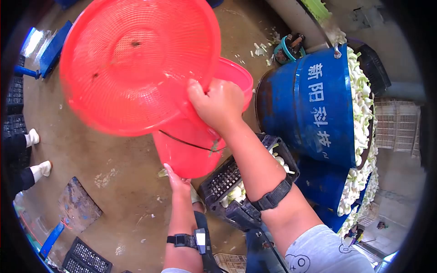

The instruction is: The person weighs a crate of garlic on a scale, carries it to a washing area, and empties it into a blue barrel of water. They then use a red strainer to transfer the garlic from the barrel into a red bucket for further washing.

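Note:
My right hand (219,103) is closed around the rim of a round red plastic mesh basket (132,68). The basket is tilted with its latticed face toward me, and a few dark bits cling to it. Behind and below it is a red bucket (189,152) with a thin dark wire handle, tipped so its mouth points away to the upper right. My left hand (177,181) is at the bucket's lower end; the thumb lies against it and the other fingers are mostly hidden. Whatever the bucket contains is out of sight.
A black crate (223,182) with white bulbs stands close under my right forearm. To the right are big blue drums (302,107) heaped with white bulbs (361,104). A small teal bucket (287,49) sits beyond. Another person's white shoes (42,168) show at left on the wet floor.

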Demonstrator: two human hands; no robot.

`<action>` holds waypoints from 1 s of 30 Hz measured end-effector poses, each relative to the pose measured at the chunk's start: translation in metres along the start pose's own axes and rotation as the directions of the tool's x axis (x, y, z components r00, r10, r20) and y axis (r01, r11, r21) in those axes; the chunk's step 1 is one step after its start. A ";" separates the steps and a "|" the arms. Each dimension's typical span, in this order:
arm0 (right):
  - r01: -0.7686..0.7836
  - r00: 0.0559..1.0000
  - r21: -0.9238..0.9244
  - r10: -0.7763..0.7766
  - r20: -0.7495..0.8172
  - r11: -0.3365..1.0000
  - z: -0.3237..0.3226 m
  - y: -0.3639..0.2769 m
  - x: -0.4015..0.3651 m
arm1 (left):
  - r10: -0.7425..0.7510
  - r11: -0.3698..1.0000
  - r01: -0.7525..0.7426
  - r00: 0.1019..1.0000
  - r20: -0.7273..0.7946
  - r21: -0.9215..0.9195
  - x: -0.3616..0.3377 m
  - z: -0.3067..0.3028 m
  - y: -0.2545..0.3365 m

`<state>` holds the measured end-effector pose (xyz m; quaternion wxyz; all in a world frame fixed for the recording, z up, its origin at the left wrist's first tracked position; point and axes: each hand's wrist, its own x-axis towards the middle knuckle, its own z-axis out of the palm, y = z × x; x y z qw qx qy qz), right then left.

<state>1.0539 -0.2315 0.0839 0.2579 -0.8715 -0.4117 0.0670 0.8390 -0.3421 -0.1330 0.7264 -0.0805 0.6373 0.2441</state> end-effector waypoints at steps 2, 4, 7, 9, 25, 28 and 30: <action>0.052 0.996 0.010 -0.052 0.068 0.999 0.002 -0.014 0.001 | -0.012 1.000 0.011 1.000 0.025 0.025 0.011 -0.016 0.008; 0.078 0.994 -0.021 -0.076 0.082 0.997 0.002 -0.028 -0.004 | -0.008 0.998 0.007 1.000 0.020 0.054 0.020 -0.024 0.026; 0.042 0.986 -0.010 -0.040 0.159 0.999 0.005 -0.033 -0.017 | -0.040 0.999 0.040 0.999 -0.006 0.029 0.007 -0.045 0.050; 0.009 0.987 0.053 -0.017 0.162 0.999 0.015 -0.034 -0.037 | -0.049 0.999 0.048 0.998 -0.048 -0.018 -0.009 -0.087 0.059; -0.352 0.776 0.333 0.074 0.627 0.875 0.127 -0.053 -0.150 | -0.010 0.972 -0.107 0.868 -0.496 -0.207 -0.192 -0.278 0.109; -0.747 0.617 0.514 0.151 0.772 0.422 0.147 -0.037 -0.142 | 0.084 0.982 -0.155 0.863 -0.499 -0.104 -0.205 -0.241 0.125; -0.807 0.587 0.582 0.025 0.809 0.102 0.125 -0.051 -0.124 | 0.160 0.979 -0.201 0.863 -0.479 -0.034 -0.211 -0.224 0.126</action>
